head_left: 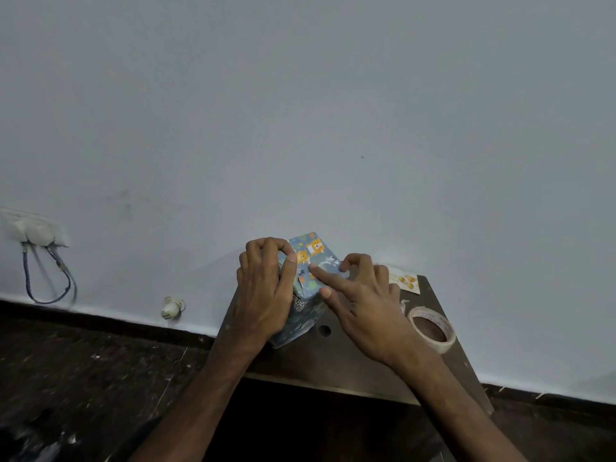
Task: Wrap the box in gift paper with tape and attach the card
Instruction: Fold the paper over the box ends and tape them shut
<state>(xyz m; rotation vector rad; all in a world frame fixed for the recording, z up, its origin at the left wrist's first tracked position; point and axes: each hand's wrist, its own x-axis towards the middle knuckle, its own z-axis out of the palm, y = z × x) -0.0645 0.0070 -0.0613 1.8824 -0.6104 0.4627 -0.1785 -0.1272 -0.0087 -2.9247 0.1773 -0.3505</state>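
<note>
The box [308,261], covered in blue gift paper with orange animal prints, stands on a small dark table [350,358] against the wall. My left hand [263,291] grips its left side, fingers curled over the top edge and thumb on the top face. My right hand [360,295] presses its straight index finger on the top face, with the other fingers curled at the box's right edge. A roll of clear tape [431,328] lies to the right of my right hand. The white card [407,281] with gold dots lies at the table's back right corner.
A pale wall rises right behind the table. At the left, a wall socket [36,230] has a looping blue cable [50,281], and a small white fitting [171,307] sits low on the wall. Dark floor surrounds the table.
</note>
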